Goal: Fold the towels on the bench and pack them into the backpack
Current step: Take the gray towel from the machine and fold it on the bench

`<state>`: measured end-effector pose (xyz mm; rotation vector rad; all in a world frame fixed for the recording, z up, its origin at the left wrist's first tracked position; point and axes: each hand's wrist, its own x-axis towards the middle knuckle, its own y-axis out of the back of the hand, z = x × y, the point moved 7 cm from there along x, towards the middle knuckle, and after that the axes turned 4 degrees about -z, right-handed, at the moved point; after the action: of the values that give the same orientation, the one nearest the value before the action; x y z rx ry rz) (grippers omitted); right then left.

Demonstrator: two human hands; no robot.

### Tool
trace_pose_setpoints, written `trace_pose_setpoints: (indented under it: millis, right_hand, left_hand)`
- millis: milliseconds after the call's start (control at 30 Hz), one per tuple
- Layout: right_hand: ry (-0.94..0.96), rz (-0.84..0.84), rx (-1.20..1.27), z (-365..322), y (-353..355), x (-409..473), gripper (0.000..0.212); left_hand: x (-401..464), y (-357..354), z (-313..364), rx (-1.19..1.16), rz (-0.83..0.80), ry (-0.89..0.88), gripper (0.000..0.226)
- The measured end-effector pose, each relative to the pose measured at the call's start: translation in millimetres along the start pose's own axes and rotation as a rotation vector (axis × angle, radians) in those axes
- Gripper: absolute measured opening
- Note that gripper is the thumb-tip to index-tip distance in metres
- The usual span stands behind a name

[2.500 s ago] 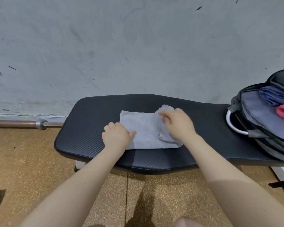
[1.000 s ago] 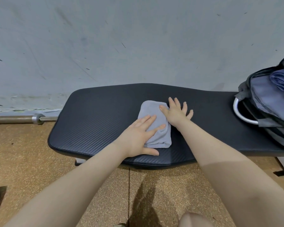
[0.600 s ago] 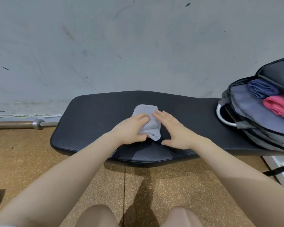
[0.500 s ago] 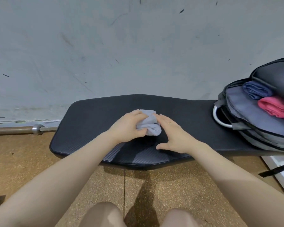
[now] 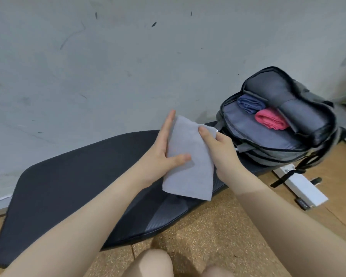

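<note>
With both hands' fingers clamped on the folded towel (image 5: 188, 156), left hand (image 5: 160, 154) and right hand (image 5: 220, 150) should keep it pressed flat and slide it into the backpack (image 5: 248, 128) beside the pink towel (image 5: 271, 121).

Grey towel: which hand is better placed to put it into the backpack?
Probably the right hand: it already grips the grey towel on the side nearest the open backpack; the left hand is farther away.

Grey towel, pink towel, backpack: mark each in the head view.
grey towel (image 5: 188, 160), head view, middle of the folded face between both hands.
pink towel (image 5: 270, 121), head view, centre of the roll.
backpack (image 5: 264, 154), head view, grey outer side wall.
</note>
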<state>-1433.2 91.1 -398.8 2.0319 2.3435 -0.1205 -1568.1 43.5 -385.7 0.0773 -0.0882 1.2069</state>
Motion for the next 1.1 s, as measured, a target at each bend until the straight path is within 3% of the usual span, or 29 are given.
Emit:
trace_pose_setpoints:
  millis: [133, 200, 333, 500, 600, 667, 833, 933, 1033, 1100]
  right_hand:
    - [-0.047, 0.175, -0.054, -7, 30, 7, 0.025]
    - [-0.067, 0.208, -0.079, -7, 40, 9, 0.032]
    - [-0.081, 0.141, -0.125, -10, 52, 12, 0.026]
    - [0.087, 0.402, -0.895, -36, 132, 34, 0.046]
    - [0.198, 0.545, -1.445, -43, 181, 54, 0.047]
    - [0.195, 0.559, -1.658, -41, 207, 69, 0.049]
    - [-0.073, 0.378, -1.84, -37, 252, 108, 0.076]
    - [-0.028, 0.334, -1.844, -40, 254, 123, 0.053]
    - [0.063, 0.382, -1.687, -55, 266, 125, 0.036]
    - [0.105, 0.431, -1.562, -68, 277, 123, 0.034]
  left_hand:
    - [29, -13, -4, 0.449, -0.17, -0.104, 0.058]
    - [42, -14, -11, 0.435, -0.196, -0.068, 0.049]
    - [69, -20, -15, 0.318, -0.12, -0.033, 0.052]
    - [119, -41, -22, 0.29, -0.117, -0.042, 0.055]
    - [154, -49, -33, 0.156, -0.035, 0.01, 0.053]
    - [175, -56, -43, 0.034, 0.014, 0.058, 0.051]
    - [223, -81, -58, -0.118, 0.071, 0.115, 0.054]
    - [247, -99, -65, -0.234, 0.085, 0.179, 0.059]
    - [266, -122, -68, -0.442, 0.107, 0.231, 0.063]
    - [275, -138, -66, -0.371, 0.107, 0.187, 0.068]
